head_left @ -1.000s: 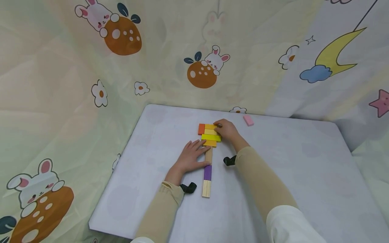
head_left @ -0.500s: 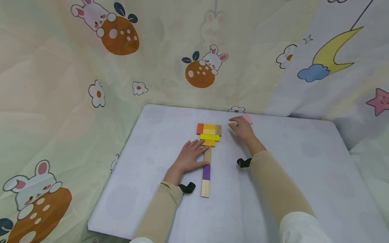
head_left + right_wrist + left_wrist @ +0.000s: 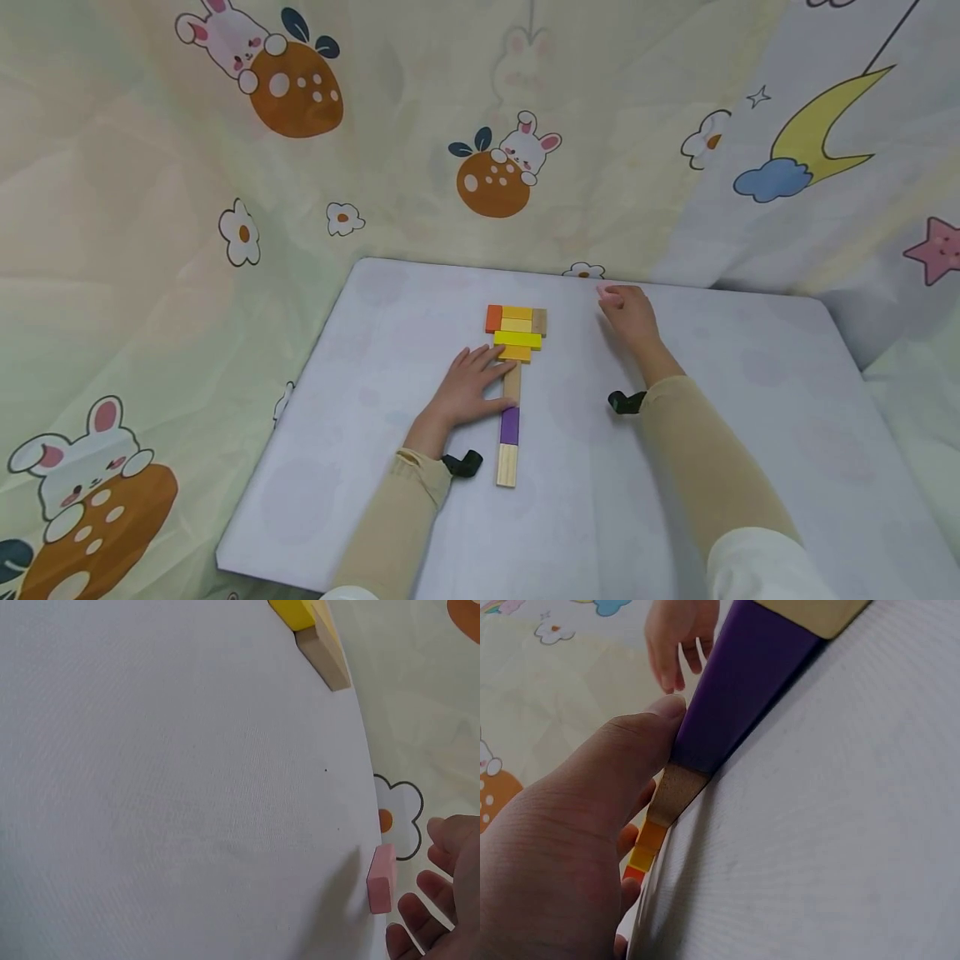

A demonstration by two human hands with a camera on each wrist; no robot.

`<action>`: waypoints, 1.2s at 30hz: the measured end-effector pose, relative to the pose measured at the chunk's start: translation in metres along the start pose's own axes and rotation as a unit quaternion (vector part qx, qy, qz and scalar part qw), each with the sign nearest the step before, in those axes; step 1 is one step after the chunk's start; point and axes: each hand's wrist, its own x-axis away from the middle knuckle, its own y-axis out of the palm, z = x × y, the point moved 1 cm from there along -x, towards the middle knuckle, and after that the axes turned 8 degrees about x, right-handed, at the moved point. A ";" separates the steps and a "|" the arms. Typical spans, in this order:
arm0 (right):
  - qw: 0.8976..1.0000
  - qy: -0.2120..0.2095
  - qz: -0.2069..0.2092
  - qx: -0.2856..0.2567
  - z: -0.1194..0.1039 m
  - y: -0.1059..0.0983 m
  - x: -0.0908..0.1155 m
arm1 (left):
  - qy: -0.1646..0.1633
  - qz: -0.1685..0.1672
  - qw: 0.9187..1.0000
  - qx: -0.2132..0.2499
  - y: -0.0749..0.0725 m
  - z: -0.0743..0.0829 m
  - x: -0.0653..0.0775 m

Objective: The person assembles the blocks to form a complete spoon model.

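A row of wooden blocks lies flat on the table. Its stem has a pale block (image 3: 507, 465), a purple block (image 3: 509, 426) and a tan block (image 3: 513, 383). Above these come an amber block (image 3: 516, 354), a bright yellow block (image 3: 517, 340), and a top group with an orange-red block (image 3: 493, 318) on the left and a brownish block (image 3: 539, 322) on the right. My left hand (image 3: 467, 390) is spread beside the stem, thumb by the purple block. My right hand (image 3: 633, 317) hovers over a pink block (image 3: 381, 881), loosely bent fingers apart from it in the right wrist view.
The white tabletop (image 3: 337, 467) has its far edge just behind the pink block. A printed fabric backdrop (image 3: 405, 167) rises behind it. Black wrist cameras (image 3: 462, 464) jut out from both sleeves.
My right hand has let go of the brownish block at the top group's right end and moved right to the pink block. The left hand has stayed in place.
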 end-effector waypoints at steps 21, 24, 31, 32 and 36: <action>0.990 0.131 -0.045 -0.030 0.024 0.008 -0.010 | -0.004 0.002 1.000 0.010 -0.002 0.002 0.001; 0.990 0.128 -0.045 -0.022 0.023 0.008 -0.009 | -0.003 0.002 1.000 0.010 -0.002 0.002 0.001; 0.993 0.111 -0.031 0.004 0.024 0.013 -0.011 | -0.001 0.006 1.000 0.009 -0.004 0.003 0.001; 0.994 0.109 -0.028 0.010 0.024 0.014 -0.011 | 0.000 0.006 1.000 0.009 -0.004 0.003 0.001; 0.993 0.110 -0.022 0.037 0.025 0.017 -0.012 | 0.002 0.006 1.000 0.010 -0.006 0.005 0.002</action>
